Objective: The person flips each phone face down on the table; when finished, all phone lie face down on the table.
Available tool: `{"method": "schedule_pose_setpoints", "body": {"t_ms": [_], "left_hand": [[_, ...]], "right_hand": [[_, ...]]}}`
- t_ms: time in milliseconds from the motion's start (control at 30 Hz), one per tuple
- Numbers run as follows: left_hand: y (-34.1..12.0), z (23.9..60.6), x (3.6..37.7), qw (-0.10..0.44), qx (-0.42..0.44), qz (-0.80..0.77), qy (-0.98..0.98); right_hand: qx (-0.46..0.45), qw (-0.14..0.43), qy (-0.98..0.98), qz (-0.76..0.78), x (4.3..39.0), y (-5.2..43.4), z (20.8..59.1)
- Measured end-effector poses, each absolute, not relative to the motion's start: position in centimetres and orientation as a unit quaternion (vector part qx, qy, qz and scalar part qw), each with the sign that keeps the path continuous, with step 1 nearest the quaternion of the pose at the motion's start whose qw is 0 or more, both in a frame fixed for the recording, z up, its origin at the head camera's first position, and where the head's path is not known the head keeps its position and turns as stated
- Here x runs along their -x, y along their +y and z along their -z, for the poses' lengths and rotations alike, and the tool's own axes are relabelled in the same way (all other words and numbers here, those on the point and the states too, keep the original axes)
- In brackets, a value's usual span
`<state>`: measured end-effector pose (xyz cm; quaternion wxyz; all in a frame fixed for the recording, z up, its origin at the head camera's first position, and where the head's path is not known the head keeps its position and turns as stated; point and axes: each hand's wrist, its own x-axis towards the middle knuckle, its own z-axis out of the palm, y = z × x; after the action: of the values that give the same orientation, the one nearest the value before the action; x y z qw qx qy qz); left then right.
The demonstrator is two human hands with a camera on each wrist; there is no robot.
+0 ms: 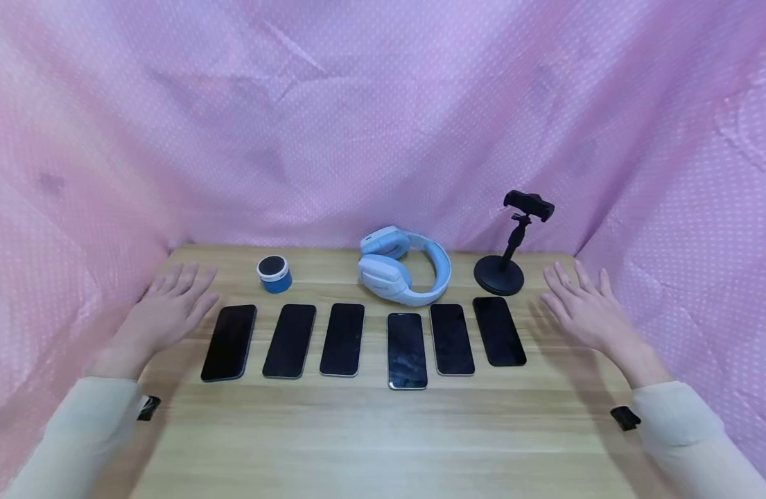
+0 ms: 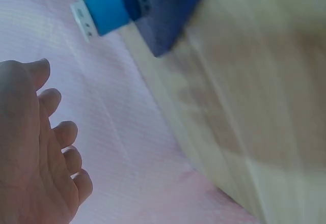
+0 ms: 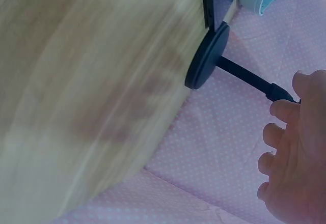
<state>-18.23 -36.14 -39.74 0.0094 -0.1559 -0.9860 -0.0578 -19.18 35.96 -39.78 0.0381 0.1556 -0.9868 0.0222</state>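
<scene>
Both hands lie palm-down with fingers straight and spread, holding nothing. The left hand (image 1: 170,305) sits at the left end of the light wooden tabletop (image 1: 383,430), just beside the leftmost black smartphone (image 1: 229,342). The right hand (image 1: 585,308) sits at the right end, near the rightmost black smartphone (image 1: 498,331) and the black round-based phone stand (image 1: 500,274).

Six dark-screened phones lie face-up in one row between the hands, apparently so that each can be reached from the front edge. Behind the row stand a small blue cylindrical speaker (image 1: 274,274) and pale blue over-ear headphones (image 1: 403,272), clear of the phones.

Whether the palms press on the wood or hover just above it cannot be told. Both wrist views are motion-blurred. The left wrist view shows only the speaker (image 2: 104,12) and part of a phone. The right wrist view crops the stand (image 3: 206,57) at its clamp. The pink dotted cloth backdrop (image 1: 383,118) hides everything behind the table.
</scene>
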Motion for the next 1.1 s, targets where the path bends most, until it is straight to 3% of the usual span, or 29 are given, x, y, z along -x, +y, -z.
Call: {"method": "schedule_pose_setpoints", "body": {"t_ms": [333,833,1100], "left_hand": [[-30.7,38.3,20.3,0.02,0.194,0.045,-0.98],[-18.9,37.5,22.0,0.038,0.236,0.06,-0.969],[-12.3,36.5,21.8,0.046,0.27,0.103,-0.956]], "right_hand": [[-0.166,0.031,-0.986,-0.013,18.9,35.1,38.1],[-0.182,0.08,-0.98,0.0,18.6,33.9,36.9],[-0.189,0.078,-0.957,-0.207,17.6,31.6,36.1]]}}
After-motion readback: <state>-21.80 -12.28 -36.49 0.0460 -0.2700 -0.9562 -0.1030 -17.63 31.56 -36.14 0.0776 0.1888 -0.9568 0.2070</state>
